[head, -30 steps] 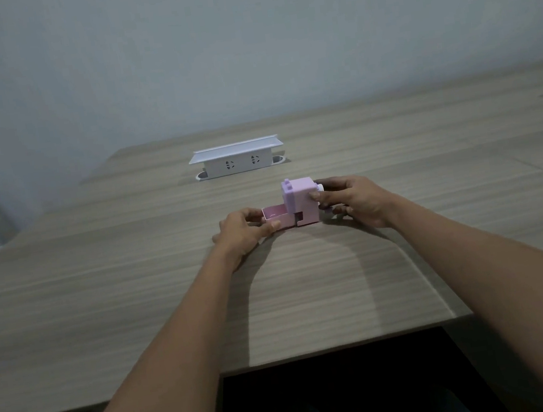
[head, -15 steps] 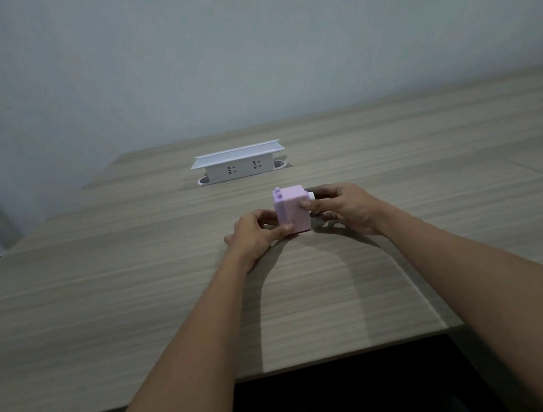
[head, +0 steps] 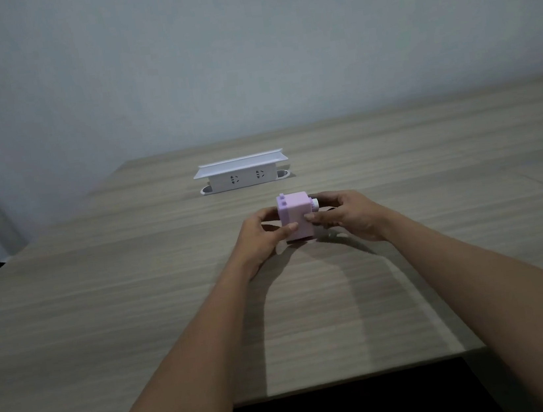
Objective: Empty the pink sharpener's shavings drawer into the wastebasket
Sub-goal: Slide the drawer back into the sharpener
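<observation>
The pink sharpener (head: 295, 214) is a small box-shaped block standing on the wooden table (head: 138, 309), a little beyond the table's middle. Its shavings drawer is pushed in flush with the body. My left hand (head: 261, 233) grips its left side, thumb on the front face. My right hand (head: 344, 215) holds the right side, fingers near the white crank knob (head: 314, 203). No wastebasket is in view.
A white pop-up power socket box (head: 241, 173) with its lid raised stands on the table behind the sharpener. The table's near edge (head: 322, 389) runs across the bottom, with dark space under it. A grey wall rises behind the table.
One second ago the drawer stuck out to the sharpener's left with my left hand on it. The drawer has slid in, and now both hands hold the closed sharpener.
</observation>
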`<control>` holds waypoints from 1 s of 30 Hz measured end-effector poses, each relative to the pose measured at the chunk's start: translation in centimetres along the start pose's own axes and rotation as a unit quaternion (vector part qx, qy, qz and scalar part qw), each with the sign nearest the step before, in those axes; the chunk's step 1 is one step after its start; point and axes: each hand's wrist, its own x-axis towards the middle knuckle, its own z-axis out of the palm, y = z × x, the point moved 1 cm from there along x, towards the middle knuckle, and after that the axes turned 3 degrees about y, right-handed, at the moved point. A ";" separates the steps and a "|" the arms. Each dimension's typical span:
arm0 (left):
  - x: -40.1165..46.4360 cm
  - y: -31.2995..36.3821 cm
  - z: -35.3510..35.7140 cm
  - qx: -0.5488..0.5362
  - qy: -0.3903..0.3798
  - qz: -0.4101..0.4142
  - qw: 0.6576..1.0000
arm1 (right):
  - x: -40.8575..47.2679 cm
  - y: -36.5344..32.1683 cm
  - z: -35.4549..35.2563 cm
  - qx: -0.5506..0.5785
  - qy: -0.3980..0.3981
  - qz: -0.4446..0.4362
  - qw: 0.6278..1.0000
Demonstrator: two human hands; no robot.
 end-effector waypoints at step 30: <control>21.0 -1.0 7.0 0.026 0.005 -0.011 1.000 | 16.1 2.2 -10.7 -0.040 0.052 -0.017 0.998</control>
